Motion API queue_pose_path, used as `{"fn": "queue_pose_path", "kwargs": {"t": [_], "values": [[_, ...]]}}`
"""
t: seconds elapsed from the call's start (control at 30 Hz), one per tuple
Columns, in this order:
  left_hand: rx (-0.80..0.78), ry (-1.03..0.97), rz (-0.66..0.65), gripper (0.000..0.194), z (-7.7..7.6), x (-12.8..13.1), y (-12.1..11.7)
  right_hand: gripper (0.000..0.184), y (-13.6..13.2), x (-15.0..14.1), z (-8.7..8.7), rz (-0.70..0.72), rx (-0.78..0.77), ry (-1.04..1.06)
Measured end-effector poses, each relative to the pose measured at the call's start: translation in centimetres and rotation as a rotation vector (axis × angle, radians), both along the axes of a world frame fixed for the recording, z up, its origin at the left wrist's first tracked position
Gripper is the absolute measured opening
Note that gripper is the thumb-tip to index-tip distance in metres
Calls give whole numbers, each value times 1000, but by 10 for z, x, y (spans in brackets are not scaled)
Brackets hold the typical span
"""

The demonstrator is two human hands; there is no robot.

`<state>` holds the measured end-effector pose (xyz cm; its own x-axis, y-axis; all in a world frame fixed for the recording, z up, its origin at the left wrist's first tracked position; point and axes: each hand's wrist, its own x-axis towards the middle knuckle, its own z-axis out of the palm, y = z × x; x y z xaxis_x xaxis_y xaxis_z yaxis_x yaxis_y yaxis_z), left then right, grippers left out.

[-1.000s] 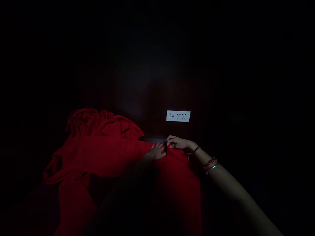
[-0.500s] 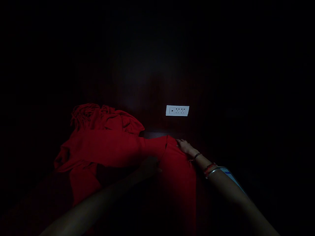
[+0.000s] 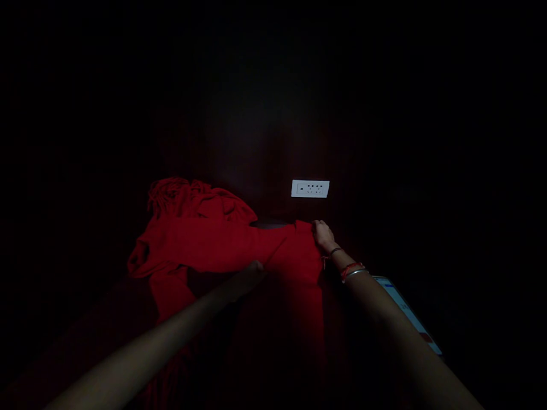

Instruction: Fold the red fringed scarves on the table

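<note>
A red fringed scarf (image 3: 217, 242) lies spread over a dark surface, bunched at its far left end, with one part running towards me. My right hand (image 3: 323, 234) is closed on the scarf's far right corner, its fingers curled over the edge. Bands and a silvery bangle circle that wrist. In dim light, my left hand (image 3: 250, 276) is closed at the scarf's near inner edge. A taut crease runs up and to the right from it across the cloth. Shadow hides most of its fingers.
A white socket panel (image 3: 310, 189) is set in the dark upright surface behind the scarf. To the right, partly behind my right forearm, lies a lit screen (image 3: 408, 313), perhaps a phone or tablet. Everything else is deep in shadow.
My right hand has gone from lying flat to gripping the scarf's corner. My left hand has shifted slightly left, drawing a crease in the cloth. More of the lit screen shows.
</note>
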<state>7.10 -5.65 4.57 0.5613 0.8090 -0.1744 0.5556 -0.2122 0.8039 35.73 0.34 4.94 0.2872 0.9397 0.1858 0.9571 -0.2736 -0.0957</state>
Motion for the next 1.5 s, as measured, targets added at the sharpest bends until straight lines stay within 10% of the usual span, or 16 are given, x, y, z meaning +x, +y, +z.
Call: {"fn": "queue_pose_path", "kwargs": {"t": [0.23, 0.43, 0.63, 0.93, 1.3, 1.5], "values": [[707, 491, 1, 42, -22, -6, -25, 50, -19, -38, -24, 20, -58, -7], [978, 482, -171, 49, -28, 32, -6, 64, -40, -49, -40, 94, -325, 113], [888, 510, -297, 60, -56, 32, 13, 69, -41, -53, -39, 103, -288, 119], [762, 527, -174, 65, -59, 34, 26, 71, -36, -59, -45, 156, -293, 91], [893, 509, 114, 57, -11, -50, 47, 71, -64, -92, -41, 222, -191, 99], [781, 462, -211, 61, -45, -20, 18, 72, -63, -99, -50, 202, -255, 96]]}}
